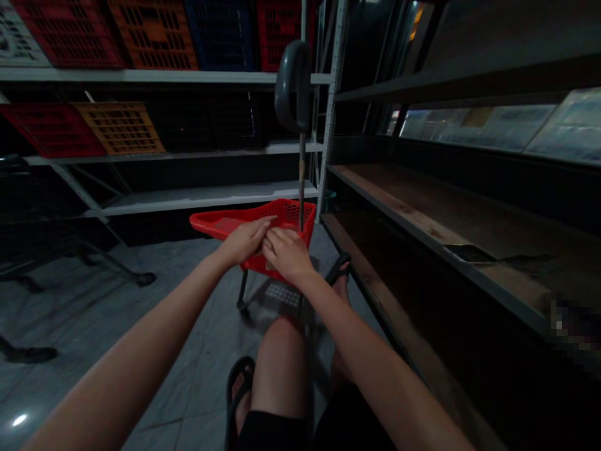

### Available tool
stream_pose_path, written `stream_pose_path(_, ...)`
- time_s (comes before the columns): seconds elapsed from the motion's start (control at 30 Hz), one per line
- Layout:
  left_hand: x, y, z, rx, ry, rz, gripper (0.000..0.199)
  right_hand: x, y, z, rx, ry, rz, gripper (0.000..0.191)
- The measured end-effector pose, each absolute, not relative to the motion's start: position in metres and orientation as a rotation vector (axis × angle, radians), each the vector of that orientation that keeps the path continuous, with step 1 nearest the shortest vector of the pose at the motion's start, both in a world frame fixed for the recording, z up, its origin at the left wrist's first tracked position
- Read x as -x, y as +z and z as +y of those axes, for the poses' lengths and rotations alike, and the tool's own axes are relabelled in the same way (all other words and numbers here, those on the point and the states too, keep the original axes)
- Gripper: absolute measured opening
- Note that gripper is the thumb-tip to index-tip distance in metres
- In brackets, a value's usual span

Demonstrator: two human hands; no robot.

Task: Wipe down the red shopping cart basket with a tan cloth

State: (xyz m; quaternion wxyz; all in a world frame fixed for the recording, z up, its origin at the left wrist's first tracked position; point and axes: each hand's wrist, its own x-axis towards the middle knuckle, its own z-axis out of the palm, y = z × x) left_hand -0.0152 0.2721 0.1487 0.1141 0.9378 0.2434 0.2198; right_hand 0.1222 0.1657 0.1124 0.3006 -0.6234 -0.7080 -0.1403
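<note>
My left hand (246, 242) and my right hand (285, 252) meet over the near side of a small red plastic shopping cart basket (300, 214). Fingers of both hands are bent close together, with the left index finger stretched toward the right. Whatever lies between them is hidden. Behind my right hand a thin metal pole (302, 188) rises from the basket, topped by a grey looped handle (283, 94). Below the basket, the cart's dark leg ends in a caster (243, 308) on the tiled floor.
Shelving (263, 76) at the back bears several crates, among them a yellow crate (121, 128) and a red crate (54, 130). To the right run wooden shelves (399, 194) with a dark flat object (469, 254). A dark wheeled cart (37, 219) stands left. My knee (282, 351) is below.
</note>
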Motion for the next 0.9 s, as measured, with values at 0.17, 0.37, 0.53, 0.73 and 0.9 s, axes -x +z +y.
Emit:
stream_pose_path(0.17, 0.024, 0.131, 0.256, -2.596, 0.834, 0.791, 0.063, -0.133, 0.094, 0.147, 1.472, -0.379, -1.825, 0.025)
stream_pose_path(0.37, 0.038, 0.122, 0.255, -2.757, 0.860, 0.849, 0.068, -0.158, 0.047, 0.133, 1.376, -0.316, -1.554, 0.029)
stream_pose_path(0.53, 0.039, 0.118, 0.259, -2.998, 0.770, 0.816, 0.062, -0.118, 0.046, 0.134, 1.383, -0.306, -1.358, 0.031)
stream_pose_path(0.73, 0.054, 0.121, 0.267, -2.965, 0.740, 0.801, 0.054, -0.099, 0.063, 0.124, 1.342, -0.301, -1.517, 0.031)
stream_pose_path(0.9, 0.062, 0.122, 0.249, -2.994, 0.784, 0.744, 0.057, -0.148, 0.023, 0.127, 1.365, -0.265, -1.233, 0.030)
